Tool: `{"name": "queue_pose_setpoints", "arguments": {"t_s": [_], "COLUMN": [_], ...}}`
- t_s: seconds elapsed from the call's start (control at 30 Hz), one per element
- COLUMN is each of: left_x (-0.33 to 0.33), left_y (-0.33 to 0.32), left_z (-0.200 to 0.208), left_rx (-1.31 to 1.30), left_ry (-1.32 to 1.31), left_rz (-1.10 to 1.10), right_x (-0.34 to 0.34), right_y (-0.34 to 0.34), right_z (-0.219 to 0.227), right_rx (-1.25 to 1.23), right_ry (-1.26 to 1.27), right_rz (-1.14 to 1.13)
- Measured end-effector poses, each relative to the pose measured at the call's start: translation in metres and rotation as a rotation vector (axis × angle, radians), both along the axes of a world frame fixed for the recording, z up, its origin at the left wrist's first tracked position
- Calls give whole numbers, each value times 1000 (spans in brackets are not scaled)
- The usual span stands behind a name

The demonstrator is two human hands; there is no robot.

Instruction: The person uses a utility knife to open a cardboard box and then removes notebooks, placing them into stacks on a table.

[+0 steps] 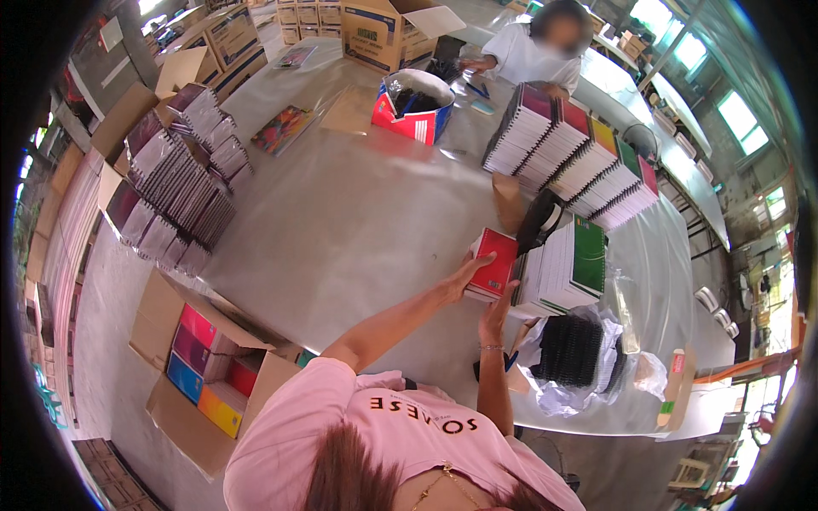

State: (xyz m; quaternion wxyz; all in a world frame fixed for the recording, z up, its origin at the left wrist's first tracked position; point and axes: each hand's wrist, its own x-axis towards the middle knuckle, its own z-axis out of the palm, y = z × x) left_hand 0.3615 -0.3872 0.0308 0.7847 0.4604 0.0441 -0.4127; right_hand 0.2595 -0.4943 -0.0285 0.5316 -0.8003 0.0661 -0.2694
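Note:
A small stack of red-covered notebooks [497, 254] is held between my two hands over the right part of the table. On its left side, my left hand [471, 272] grips the edge with the thumb over the top cover. My right hand [495, 313] is closed against the near right corner of the same stack. Just right of my hands stands a pile of white pages with green-covered notebooks [588, 260]. Behind the red stack lies a black object [539, 220] whose kind I cannot make out. Black binding coils [569, 351] sit in crumpled white plastic near my right forearm.
Spiral notebooks in several colours [554, 140] stand in rows at the far right. Purple notebooks [175, 187] are piled at the left. An open carton [179, 409] of notebooks is at lower left. A red-and-blue box [426, 128] stands far back, near a person [537, 55] opposite.

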Motion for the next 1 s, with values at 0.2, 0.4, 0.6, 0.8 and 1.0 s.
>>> {"name": "queue_pose_setpoints", "arguments": {"t_s": [0.2,0.4,0.6,0.8,1.0], "left_x": [-5,-75,-205,-344,-404], "left_y": [28,103,260,376,407], "left_z": [8,37,117,96,37], "left_rx": [-126,176,238,1236,1870], "left_ry": [-105,-188,-435,-494,-234], "left_rz": [-10,253,769,1197,682], "right_x": [-21,-61,-81,-114,-61], "right_y": [50,130,254,377,545], "right_z": [5,47,92,129,39], "right_rx": [603,989,847,183,-1128], "right_ry": [103,456,649,651,615], "right_rz": [-131,-5,730,1574,1742]}}
